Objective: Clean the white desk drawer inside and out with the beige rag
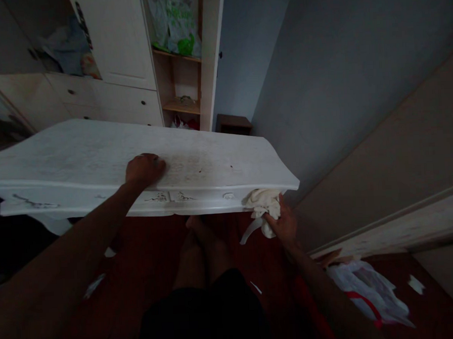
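While a white plastic bag [365,288] lies on the red floor at lower right, my right hand [284,224] clutches a bunched white cloth [264,205] against the table's [77,152] front edge, right of centre. My left hand [145,169] rests palm-down on the table top, fingers bent, holding nothing. Beyond, at upper left, stands a wardrobe [117,38].

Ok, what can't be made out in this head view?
Head view:
Right hand: fingers covered by the white cloth it holds.
Front of the table behind the cloth: hidden.
Left hand, flat or curled: too dim.
Table's left end: cut by frame edge.
Object on wardrobe shelf: too small, dark.
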